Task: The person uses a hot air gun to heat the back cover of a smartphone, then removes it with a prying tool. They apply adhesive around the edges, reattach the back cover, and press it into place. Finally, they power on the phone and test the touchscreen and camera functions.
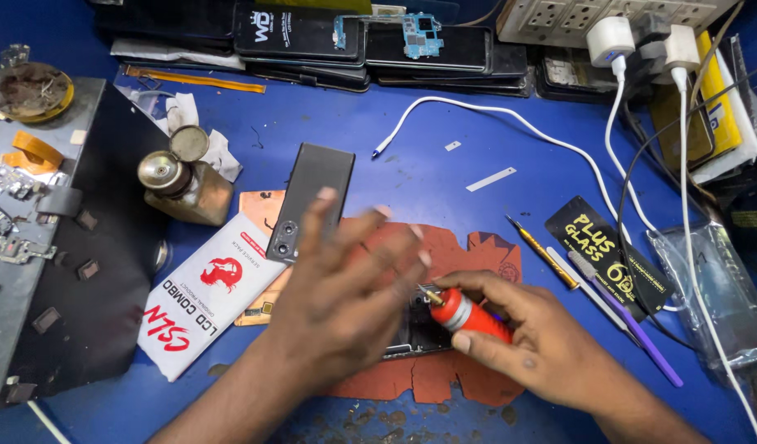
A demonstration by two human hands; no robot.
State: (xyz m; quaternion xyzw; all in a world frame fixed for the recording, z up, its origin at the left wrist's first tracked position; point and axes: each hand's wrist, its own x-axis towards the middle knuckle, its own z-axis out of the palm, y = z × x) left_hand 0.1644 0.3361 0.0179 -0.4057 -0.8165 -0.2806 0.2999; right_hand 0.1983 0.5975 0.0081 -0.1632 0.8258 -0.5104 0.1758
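Right hand (534,341) grip clamps red screwdriver (469,314).

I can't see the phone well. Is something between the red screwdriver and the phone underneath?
Yes. The left hand is spread over the phone, hiding most of it. The red screwdriver, in the right hand, points its tip toward that hand's fingers.

bare blue table (419,177) open behind hands, white cable (510,123) crossing it, metal bottle (185,185) blocking left, tools (592,288) crowding right
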